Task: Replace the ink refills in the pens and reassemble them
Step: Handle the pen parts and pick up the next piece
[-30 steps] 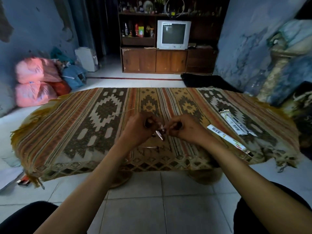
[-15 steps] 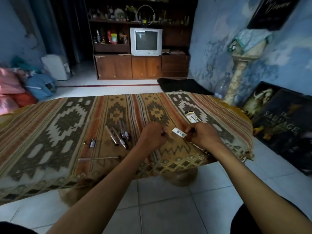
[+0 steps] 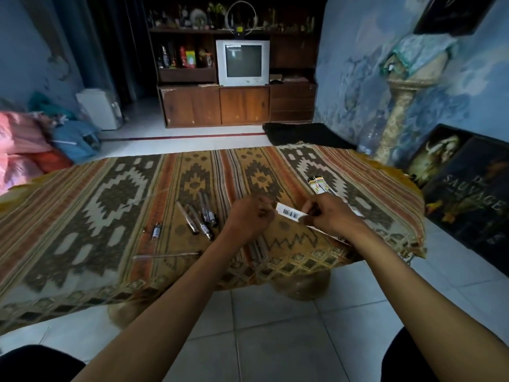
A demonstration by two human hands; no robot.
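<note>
Fingers of both hands pinch one thing: the right hand (image 3: 329, 216) curls round the refill packet (image 3: 291, 213) near its middle, while the left hand (image 3: 249, 219) nips its barcode end, just above the patterned cloth (image 3: 91, 205) on the low table. That packet looks light, thin and floppy, and the refills inside probably bend easily, so a hold close to the opening seems wisest. A second packet (image 3: 319, 184) lies beyond the right hand. Four pen barrels (image 3: 199, 217) rest side by side left of the hands. One thin refill (image 3: 168, 255) lies near the cloth's front edge, and one small loose pen part (image 3: 156, 231) sits further left.
</note>
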